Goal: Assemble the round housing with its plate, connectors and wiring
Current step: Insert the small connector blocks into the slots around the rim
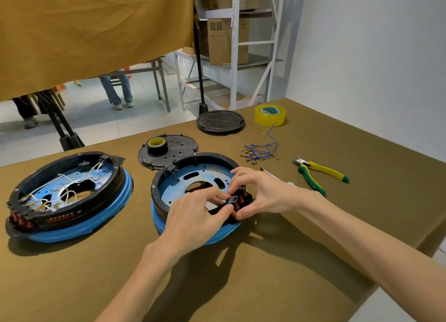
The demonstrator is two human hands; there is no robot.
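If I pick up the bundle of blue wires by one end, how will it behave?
The bundle of blue wires would probably hang floppy, as its thin strands already lie in loose curves on the table. It looks light. The brass terminals at the wire ends may snag each other, so the tangle could lift as one clump.

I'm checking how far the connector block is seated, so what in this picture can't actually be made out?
All in the head view:
- Connector block: its seating on the housing rim is covered by the left hand and right hand.
- Housing's near edge: behind the left hand.
- Screwdriver: handle behind the right hand.
- Blue wires' terminals: too small.
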